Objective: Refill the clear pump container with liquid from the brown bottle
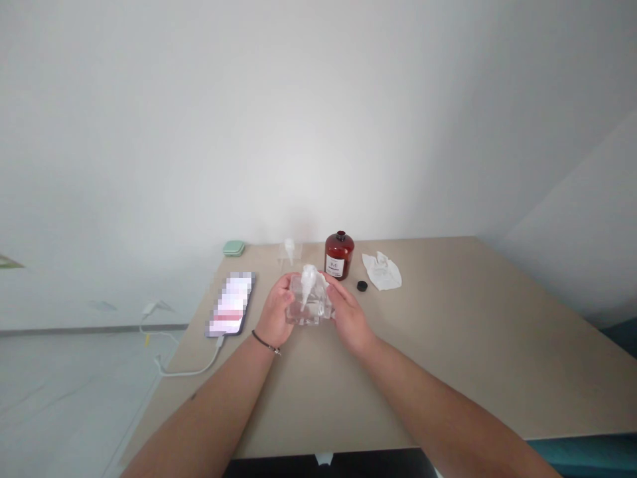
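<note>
Between my two hands is a clear, square pump bottle (312,309) with a white pump head pointing toward me. My left hand (277,309) is closed around its left side, the thumb on the near face. On the other side my right hand (350,316) grips the bottle, with what looks like a bit of white tissue (321,279) by the fingers. Just beyond stands a brown bottle (339,254) with a white label and an uncapped neck. A small black cap (362,286) lies to its right on the table.
A second clear pump bottle (289,251) stands near the wall. Crumpled white tissue (382,271) lies at the right. On the left are a phone (231,304) with a white charging cable (192,373) and a small green case (233,248). The beige table (448,318) meets the wall behind.
</note>
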Demonstrator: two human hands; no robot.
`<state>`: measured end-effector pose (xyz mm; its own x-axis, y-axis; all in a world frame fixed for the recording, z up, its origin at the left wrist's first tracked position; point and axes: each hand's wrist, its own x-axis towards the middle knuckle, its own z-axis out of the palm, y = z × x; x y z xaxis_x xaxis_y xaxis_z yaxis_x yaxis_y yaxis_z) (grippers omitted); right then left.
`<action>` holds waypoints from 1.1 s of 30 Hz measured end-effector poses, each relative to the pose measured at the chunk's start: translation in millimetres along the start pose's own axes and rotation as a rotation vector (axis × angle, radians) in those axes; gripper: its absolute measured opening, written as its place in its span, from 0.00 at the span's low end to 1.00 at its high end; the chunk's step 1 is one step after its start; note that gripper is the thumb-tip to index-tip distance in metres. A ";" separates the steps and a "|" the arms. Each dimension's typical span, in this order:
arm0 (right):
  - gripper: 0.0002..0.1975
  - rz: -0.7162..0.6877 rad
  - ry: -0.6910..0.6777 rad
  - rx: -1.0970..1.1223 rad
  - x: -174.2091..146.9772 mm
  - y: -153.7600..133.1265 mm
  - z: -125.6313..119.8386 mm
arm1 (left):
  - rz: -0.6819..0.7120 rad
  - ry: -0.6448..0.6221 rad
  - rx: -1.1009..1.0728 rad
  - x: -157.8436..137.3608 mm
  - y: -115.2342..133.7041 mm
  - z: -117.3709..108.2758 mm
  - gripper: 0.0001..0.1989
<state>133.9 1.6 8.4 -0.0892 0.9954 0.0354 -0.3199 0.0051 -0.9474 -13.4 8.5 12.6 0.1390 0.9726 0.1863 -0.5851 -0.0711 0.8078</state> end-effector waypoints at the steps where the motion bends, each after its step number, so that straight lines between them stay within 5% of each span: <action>1: 0.19 -0.026 0.040 -0.043 1.0 -2.3 -2.0 | 0.009 0.015 -0.013 0.9 -0.3 -0.9 0.26; 7: 0.05 -0.234 0.267 -0.101 8.9 -11.8 -19.5 | -0.034 0.114 -0.111 4.3 1.4 -2.0 0.23; 15: 0.01 -0.345 0.219 0.132 0.4 -16.7 0.9 | -0.165 0.188 -0.219 0.6 -3.1 14.7 0.25; 22: 0.13 -0.585 0.149 -0.212 -7.9 -13.9 9.1 | -0.164 0.174 -0.173 -2.9 -12.3 22.3 0.25; 27: 0.22 -0.670 -0.004 -0.536 -18.3 -11.6 9.5 | -0.014 0.152 0.121 -11.6 -14.2 22.7 0.29; 33: 0.26 -0.633 0.052 -0.538 -17.6 -2.0 12.7 | 0.126 0.209 0.389 -16.8 -9.3 32.4 0.29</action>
<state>124.1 -17.1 13.7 0.0038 0.7921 0.6103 0.2012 0.5972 -0.7764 15.6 -14.4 20.0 -0.1014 0.9719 0.2122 -0.2377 -0.2308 0.9435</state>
